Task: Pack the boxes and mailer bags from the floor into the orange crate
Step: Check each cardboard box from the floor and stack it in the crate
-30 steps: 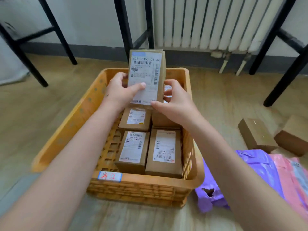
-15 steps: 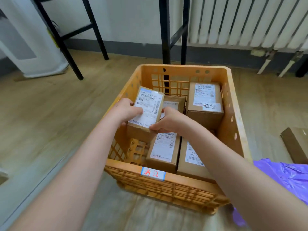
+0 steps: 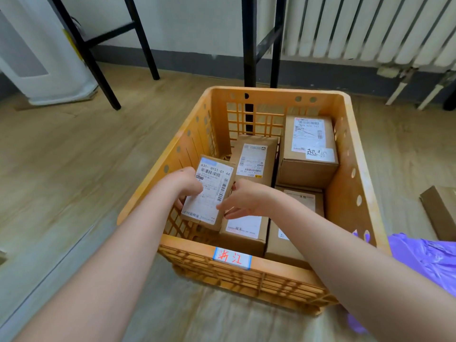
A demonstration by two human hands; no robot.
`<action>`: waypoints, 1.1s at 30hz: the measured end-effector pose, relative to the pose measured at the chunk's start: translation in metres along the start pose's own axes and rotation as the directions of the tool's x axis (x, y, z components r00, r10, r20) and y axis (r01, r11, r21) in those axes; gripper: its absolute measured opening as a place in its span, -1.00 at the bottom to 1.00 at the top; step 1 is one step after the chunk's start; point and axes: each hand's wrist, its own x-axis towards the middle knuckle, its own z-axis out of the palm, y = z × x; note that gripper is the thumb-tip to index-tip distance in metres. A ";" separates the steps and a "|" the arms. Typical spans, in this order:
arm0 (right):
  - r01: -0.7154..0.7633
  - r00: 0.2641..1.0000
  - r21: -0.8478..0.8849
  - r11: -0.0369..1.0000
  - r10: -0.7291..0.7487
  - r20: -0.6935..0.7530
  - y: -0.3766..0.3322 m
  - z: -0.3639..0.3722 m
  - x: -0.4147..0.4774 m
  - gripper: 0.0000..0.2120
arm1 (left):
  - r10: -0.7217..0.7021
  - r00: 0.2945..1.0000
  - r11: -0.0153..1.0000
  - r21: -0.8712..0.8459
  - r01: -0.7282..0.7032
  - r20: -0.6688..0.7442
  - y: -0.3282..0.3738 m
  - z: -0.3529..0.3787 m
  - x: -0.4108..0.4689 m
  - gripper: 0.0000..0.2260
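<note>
Lowered since a moment ago, now down inside the orange crate (image 3: 271, 93) by its left wall: small labelled box (image 3: 209, 193), tilted. Gripped at its left edge by left hand (image 3: 183, 186), at its right edge by right hand (image 3: 246, 201), fingers of both curled round it. Alongside, four more boxes (image 3: 308, 146), labels up. Outside on the floor (image 3: 74, 169), right of crate: purple mailer bag (image 3: 429, 257), brown box (image 3: 441, 211).

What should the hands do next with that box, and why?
Probably lower the labelled box down into the gap by the left wall of the orange crate. The left hand and right hand hold it tilted there, and bare lattice shows beneath it, beside the packed boxes.
</note>
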 end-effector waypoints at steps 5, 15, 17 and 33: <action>-0.073 0.991 0.020 0.997 0.070 0.115 0.002 0.003 0.002 -0.53 | -0.042 0.998 0.998 0.045 0.040 0.047 -0.005 0.002 0.002 -0.66; -0.132 0.988 0.151 0.980 0.118 0.098 0.002 0.001 0.005 -0.51 | -0.080 0.988 0.997 0.028 0.077 0.136 -0.006 0.006 0.023 -0.58; -0.134 0.990 0.142 0.981 0.127 0.055 0.001 0.000 0.003 -0.53 | -0.094 0.973 0.996 0.020 0.092 0.210 -0.006 0.010 0.026 -0.54; -0.047 0.986 -0.476 0.878 -0.035 -0.160 -0.005 -0.016 -0.024 -0.49 | -0.069 0.997 0.890 0.454 0.041 0.046 -0.003 0.037 0.036 -0.15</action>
